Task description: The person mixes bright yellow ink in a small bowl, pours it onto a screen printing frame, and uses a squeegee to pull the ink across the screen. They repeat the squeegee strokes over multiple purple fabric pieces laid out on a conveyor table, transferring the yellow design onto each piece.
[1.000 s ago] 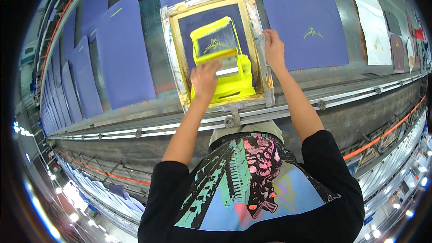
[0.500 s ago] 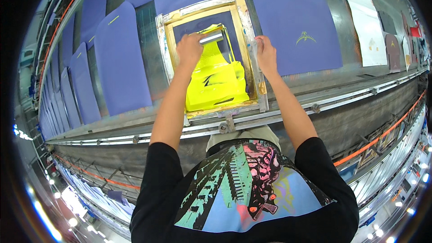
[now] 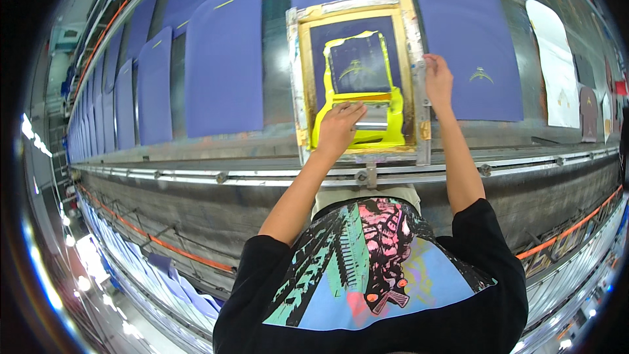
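My left hand [image 3: 342, 126] is closed on a squeegee [image 3: 377, 115] with a grey metal holder, low inside a screen printing frame [image 3: 295, 78]. Bright yellow ink [image 3: 393, 128] lies around the blade and in lines up both sides of the mesh [image 3: 360, 65]. Through the wiped middle of the mesh a small fan-shaped design shows. My right hand [image 3: 439, 82] has its fingers curled at the frame's right side, by a metal strip [image 3: 423, 115]; its fingertips seem to grip that edge, though their exact hold is partly hidden.
Purple fabric pieces [image 3: 226, 65] lie in rows to the left along a long metal table [image 3: 278, 59]. On the right, a purple piece [image 3: 472, 52] bears a yellow design, with a white piece [image 3: 553, 65] beyond. A metal rail [image 3: 275, 178] with stops edges the table before me.
My left hand has drawn the squeegee from the frame's upper part down toward me, taking the yellow ink along. The view has shifted, and my right hand stays at the frame's right edge.
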Available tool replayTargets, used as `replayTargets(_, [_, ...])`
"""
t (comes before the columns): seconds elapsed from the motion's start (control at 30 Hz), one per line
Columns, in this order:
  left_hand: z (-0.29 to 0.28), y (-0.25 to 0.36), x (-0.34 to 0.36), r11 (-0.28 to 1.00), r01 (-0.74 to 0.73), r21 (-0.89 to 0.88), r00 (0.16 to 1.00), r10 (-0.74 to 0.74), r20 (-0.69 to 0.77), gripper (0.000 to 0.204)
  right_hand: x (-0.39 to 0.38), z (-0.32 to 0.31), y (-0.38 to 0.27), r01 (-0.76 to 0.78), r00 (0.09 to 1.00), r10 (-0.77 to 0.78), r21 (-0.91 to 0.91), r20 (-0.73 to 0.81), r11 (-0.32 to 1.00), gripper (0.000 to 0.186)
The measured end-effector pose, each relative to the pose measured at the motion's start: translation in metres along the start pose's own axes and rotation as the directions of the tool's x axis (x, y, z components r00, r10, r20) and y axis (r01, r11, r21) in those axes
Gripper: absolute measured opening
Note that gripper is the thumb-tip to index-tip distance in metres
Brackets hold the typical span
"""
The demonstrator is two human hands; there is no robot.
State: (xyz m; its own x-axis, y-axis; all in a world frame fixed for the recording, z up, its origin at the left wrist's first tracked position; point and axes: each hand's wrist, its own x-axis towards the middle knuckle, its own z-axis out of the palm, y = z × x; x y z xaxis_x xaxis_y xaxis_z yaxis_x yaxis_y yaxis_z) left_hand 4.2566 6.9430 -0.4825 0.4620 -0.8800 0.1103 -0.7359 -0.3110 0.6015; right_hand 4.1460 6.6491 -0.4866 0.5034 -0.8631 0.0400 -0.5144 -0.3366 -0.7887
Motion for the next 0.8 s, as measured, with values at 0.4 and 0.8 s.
replayTargets(0.4, [-0.181, -0.194, -0.105, 0.998, 0.064, -0.013, 0.993, -0.065, -0.099, 0.058, -0.115, 0.226, -0.193, -0.032, 0.997, 0.019, 0.184, 0.069, 0.982, 0.02])
replayTargets(0.8, [-0.236, -0.296, -0.192, 0.98, 0.199, -0.005, 0.975, -0.199, -0.096, 0.065, -0.172, 0.346, -0.229, -0.022, 0.999, 0.015, 0.162, 0.044, 0.987, 0.016])
